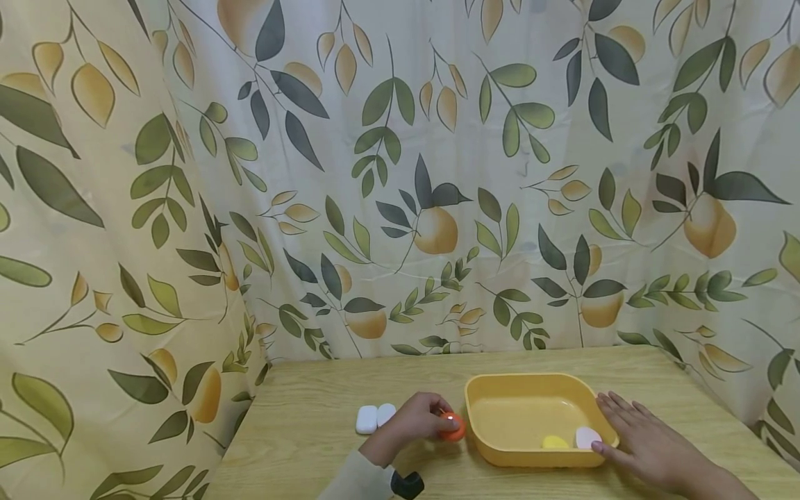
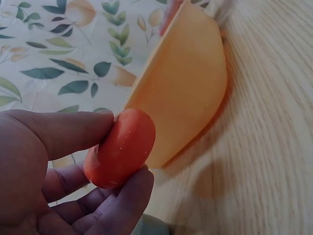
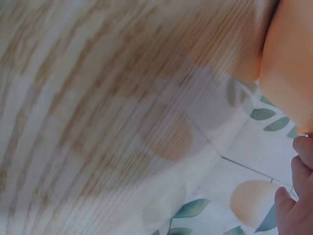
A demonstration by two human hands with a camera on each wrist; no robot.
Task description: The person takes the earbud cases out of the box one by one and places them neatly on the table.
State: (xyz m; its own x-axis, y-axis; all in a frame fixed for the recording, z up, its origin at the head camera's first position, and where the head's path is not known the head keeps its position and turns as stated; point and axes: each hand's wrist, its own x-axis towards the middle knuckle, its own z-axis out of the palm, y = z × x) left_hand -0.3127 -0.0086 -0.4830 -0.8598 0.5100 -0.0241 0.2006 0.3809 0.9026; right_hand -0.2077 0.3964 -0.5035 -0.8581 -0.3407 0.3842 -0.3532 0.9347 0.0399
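My left hand (image 1: 417, 420) pinches a glossy orange-red rounded object (image 1: 453, 427) between thumb and fingers, just left of the yellow plastic bin (image 1: 531, 459). In the left wrist view this smooth oval (image 2: 121, 148) is held up near the bin's outer wall (image 2: 188, 73); its exact kind is unclear. My right hand (image 1: 650, 441) rests on the bin's right rim with fingers extended. Inside the bin, by the front wall, lie a yellow piece (image 1: 555, 442) and a pinkish-white piece (image 1: 587, 437). The right wrist view shows only the fingers (image 3: 287, 205) beside the bin.
Two small white rounded objects (image 1: 367, 419) sit side by side on the wood-grain table (image 1: 300, 444), left of my left hand. Behind and to the left hangs a leaf-and-fruit patterned curtain (image 1: 400, 292). A black strap piece (image 1: 407, 484) shows at the left wrist.
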